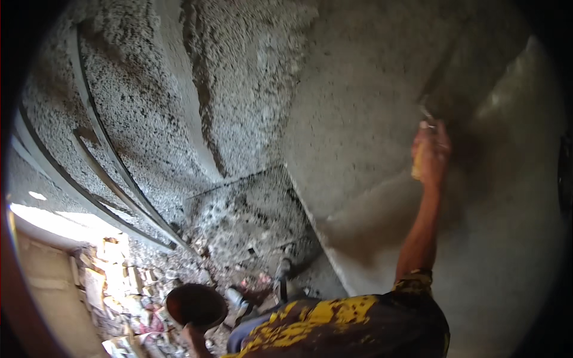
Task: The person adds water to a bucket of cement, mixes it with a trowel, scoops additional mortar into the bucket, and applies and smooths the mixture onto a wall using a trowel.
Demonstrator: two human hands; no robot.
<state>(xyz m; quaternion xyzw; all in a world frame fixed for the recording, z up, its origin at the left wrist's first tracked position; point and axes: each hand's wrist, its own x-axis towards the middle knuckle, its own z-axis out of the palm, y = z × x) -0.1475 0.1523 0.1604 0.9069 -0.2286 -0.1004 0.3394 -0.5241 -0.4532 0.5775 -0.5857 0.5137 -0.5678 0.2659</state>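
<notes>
My right hand (434, 152) is raised at the right, its fingers wrapped round the yellow handle (418, 161) of a trowel. A metal shank (425, 111) shows beyond the fingers; the blade is blurred and dark against the smooth grey plastered wall (358, 107). Low at the left, my left hand (192, 334) grips the lower edge of a dark round pan (196, 304), held above the littered floor. Whatever lies inside the pan is too dark to make out.
Long curved strips (104, 131) lean against a rough, speckled wall (137, 77) at the left. Broken rubble (125, 280) covers the floor by a bright opening (65, 224). My shoes (236, 296) stand on debris below the wall's lower edge (316, 230).
</notes>
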